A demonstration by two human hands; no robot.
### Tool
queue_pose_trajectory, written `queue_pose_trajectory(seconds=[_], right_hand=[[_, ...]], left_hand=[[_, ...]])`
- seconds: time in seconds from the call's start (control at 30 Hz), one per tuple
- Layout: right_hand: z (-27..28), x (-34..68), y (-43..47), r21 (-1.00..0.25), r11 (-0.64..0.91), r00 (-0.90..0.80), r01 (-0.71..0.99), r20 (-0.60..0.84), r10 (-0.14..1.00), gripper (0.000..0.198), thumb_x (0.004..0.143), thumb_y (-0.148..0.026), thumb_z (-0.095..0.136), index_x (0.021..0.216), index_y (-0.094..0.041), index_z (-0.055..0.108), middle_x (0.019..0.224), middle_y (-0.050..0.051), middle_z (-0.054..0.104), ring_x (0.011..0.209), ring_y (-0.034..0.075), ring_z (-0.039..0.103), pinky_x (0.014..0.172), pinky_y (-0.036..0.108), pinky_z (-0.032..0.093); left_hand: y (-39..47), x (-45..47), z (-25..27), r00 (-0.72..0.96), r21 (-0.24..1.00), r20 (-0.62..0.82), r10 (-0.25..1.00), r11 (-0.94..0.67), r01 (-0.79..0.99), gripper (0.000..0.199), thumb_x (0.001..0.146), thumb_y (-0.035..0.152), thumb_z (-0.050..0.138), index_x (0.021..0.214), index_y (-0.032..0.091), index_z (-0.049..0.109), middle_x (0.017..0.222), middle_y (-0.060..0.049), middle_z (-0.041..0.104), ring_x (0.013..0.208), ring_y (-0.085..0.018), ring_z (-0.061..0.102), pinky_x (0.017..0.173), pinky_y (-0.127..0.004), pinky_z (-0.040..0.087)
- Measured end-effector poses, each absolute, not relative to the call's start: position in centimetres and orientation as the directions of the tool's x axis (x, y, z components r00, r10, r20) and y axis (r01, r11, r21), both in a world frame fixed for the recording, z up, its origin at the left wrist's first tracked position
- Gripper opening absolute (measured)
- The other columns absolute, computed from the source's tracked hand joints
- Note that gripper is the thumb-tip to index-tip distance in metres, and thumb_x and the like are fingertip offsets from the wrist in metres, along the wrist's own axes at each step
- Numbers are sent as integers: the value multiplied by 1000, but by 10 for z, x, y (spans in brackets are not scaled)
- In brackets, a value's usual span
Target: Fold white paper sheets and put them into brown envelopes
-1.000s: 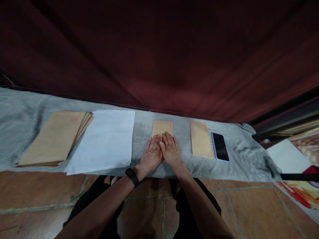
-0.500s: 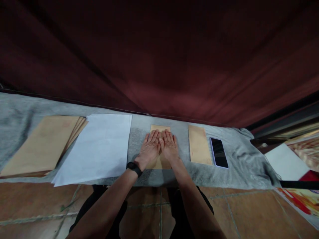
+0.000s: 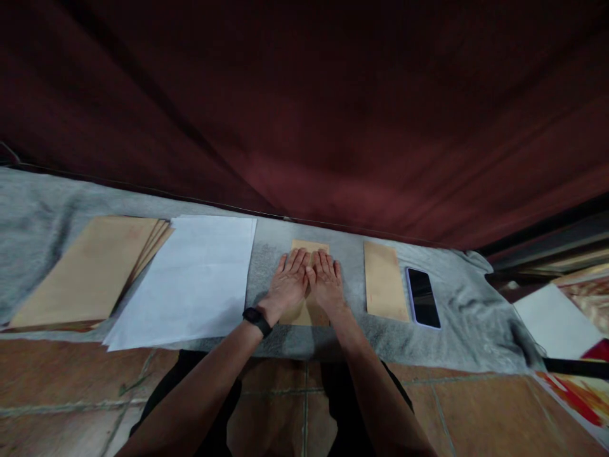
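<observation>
Brown envelope [image 3: 305, 312] laid lengthwise mid-worktop [image 3: 353, 279], between far and near edges. Partly covered by left hand [image 3: 289, 279] and right hand [image 3: 327, 279], both placed palm-down, fingers stretched out. White sheets [image 3: 190, 279] laid left, overhanging near edge; smaller envelope [image 3: 384, 280] and phone [image 3: 422, 297] placed toward right end.

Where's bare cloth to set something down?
Gray cloth is bare between middle envelope and right envelope, and, rumpled, right of the phone. Crowded: middle envelope under left hand and right hand; left, white sheets close beside the envelope stack.
</observation>
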State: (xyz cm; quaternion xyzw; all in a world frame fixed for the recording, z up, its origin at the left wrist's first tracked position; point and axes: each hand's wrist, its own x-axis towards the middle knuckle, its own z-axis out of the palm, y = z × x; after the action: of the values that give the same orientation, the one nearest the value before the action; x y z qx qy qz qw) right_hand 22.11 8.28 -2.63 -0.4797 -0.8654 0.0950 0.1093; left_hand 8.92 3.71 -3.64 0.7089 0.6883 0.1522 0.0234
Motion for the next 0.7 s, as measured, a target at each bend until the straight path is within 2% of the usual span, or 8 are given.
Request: queue_pose_trajectory(seconds=[0.2, 0.33, 0.43, 0.53, 0.6, 0.7], right_hand=[[-28, 233, 49, -291, 547, -550, 785, 80, 832, 59, 111, -41, 23, 162, -14, 35, 168, 13, 34, 158, 28, 26, 128, 55, 17], [-27, 245, 23, -303, 594, -596, 745, 97, 797, 59, 111, -41, 25, 161, -14, 37, 169, 11, 32, 158, 28, 26, 129, 51, 18], [-27, 254, 9, -330, 605, -600, 725, 129, 789, 57, 110, -41, 31, 159, -14, 40, 167, 11, 38, 156, 27, 33, 128, 48, 25], [-26, 264, 8, -368, 504, -473, 781, 179, 863, 56, 106, -35, 41, 154, -8, 46, 157, 19, 51, 144, 30, 48, 118, 48, 39], [-24, 270, 13, -401, 403, -355, 823, 190, 915, 52, 101, -30, 46, 147, -6, 53, 141, 22, 63, 129, 32, 59, 108, 46, 48], [-21, 275, 22, -480, 309, -280, 821, 135, 951, 39, 96, -25, 50, 129, -13, 66, 112, 16, 73, 105, 29, 69, 94, 40, 54]], left_hand=[[2, 91, -34, 70, 193, 179, 981, -105, 976, 59, 101, 26, 33, 159, 14, 39, 165, -13, 42, 157, -27, 29, 127, -53, 26], [-25, 97, -35, 118, 160, 167, 979, -145, 976, 59, 101, 25, 32, 158, 10, 40, 165, -15, 41, 157, -28, 29, 127, -53, 26], [-40, 101, -38, 133, 185, 183, 974, -167, 969, 59, 101, 25, 35, 158, 10, 40, 165, -17, 40, 158, -28, 28, 127, -51, 29], [-46, 102, -43, 64, 284, 223, 973, -128, 950, 59, 100, 30, 45, 155, 9, 42, 166, -21, 36, 157, -31, 29, 124, -51, 35], [-45, 101, -48, -28, 403, 238, 971, -72, 912, 60, 99, 33, 50, 154, 11, 44, 167, -22, 35, 154, -32, 35, 120, -49, 43], [-39, 97, -53, -201, 640, 185, 962, 37, 767, 55, 98, 33, 52, 151, 18, 47, 166, -19, 38, 147, -27, 48, 110, -43, 53]])
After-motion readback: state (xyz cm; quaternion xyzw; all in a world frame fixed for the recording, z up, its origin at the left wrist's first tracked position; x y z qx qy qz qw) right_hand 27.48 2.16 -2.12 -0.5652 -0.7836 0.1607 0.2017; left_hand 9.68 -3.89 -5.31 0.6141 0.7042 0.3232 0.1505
